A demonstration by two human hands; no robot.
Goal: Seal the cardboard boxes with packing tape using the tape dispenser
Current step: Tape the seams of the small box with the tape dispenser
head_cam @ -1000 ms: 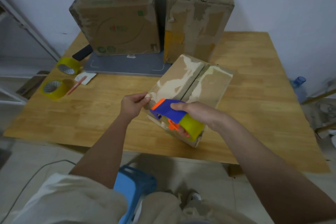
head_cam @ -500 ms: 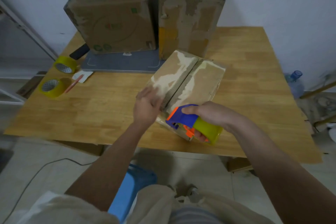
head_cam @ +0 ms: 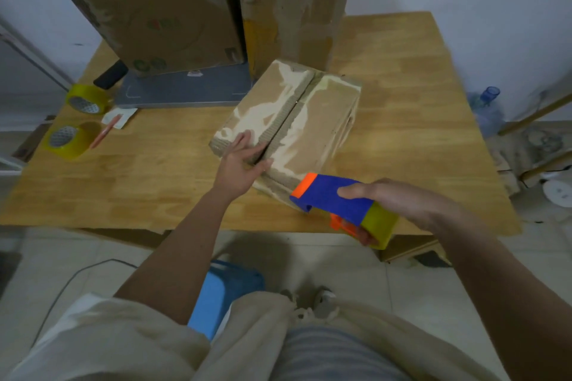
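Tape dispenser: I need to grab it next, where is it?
Head view, lower right: the tape dispenser is in the right hand, at the small box's near corner.

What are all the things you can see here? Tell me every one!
small cardboard box: 1, brown with pale torn patches, middle of the table, flaps closed
big cardboard boxes: 2, brown, standing at the back of the table
tape dispenser: 1, blue and orange with a yellow roll, at the near end of the small box
spare tape rolls: 2, yellow, left side of the table
grey board: 1, under the big boxes
pen: 1, orange-red, beside the rolls
table: 1, light wood
stool: 1, blue, on the floor
bottle: 1, blue, floor at right
left hand: pressing on the small box
right hand: holding the dispenser
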